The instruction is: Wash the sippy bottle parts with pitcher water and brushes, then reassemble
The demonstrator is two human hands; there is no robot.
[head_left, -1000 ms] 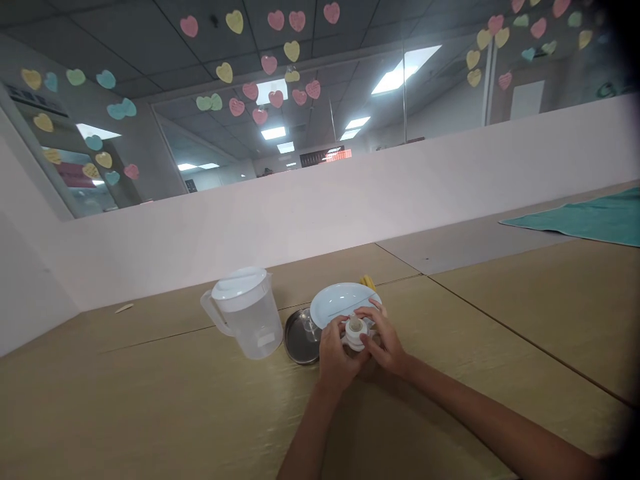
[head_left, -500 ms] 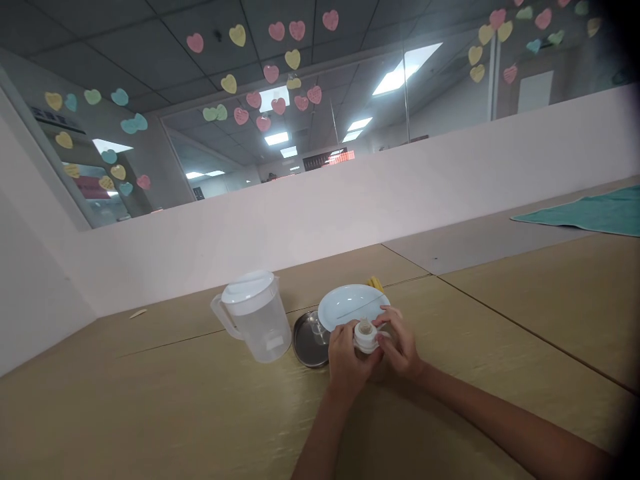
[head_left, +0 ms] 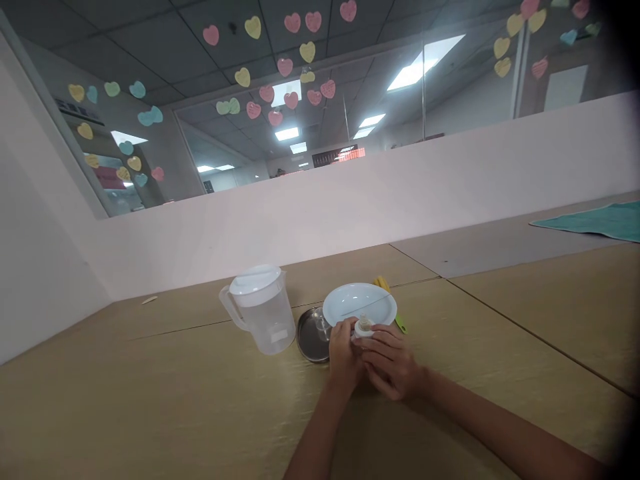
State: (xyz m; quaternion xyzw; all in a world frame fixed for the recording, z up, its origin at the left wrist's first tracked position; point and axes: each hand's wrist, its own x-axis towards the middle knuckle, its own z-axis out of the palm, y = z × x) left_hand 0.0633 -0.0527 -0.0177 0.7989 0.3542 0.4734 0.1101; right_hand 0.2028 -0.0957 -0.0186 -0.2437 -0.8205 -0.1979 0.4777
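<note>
Between my hands is a small white round-topped container [head_left: 364, 329] with a pale, narrow tip standing up from its middle. Fingers hide most of its body, so its exact kind cannot be told. My left hand [head_left: 344, 357] wraps around its left side. My right hand [head_left: 393, 363] is closed against the right side and front, fingers curled together over the white rim. Just beyond the hands lies a white oval plate [head_left: 357, 299]. A round metal dish [head_left: 311, 339] sits by my left hand, with a small clear object [head_left: 323, 329] in it.
A translucent lidded pitcher [head_left: 267, 317] stands left of the dish. Behind the plate are yellow pieces [head_left: 382, 283], with a lime-green handle [head_left: 401, 325] at its right edge. A teal cloth [head_left: 595, 221] lies far right, a small pale stick [head_left: 149, 300] far left.
My right hand has shifted from pinching the white top with its fingertips to curling its fingers around the front. The lime-green handle has come into view. The camera view has turned slightly.
</note>
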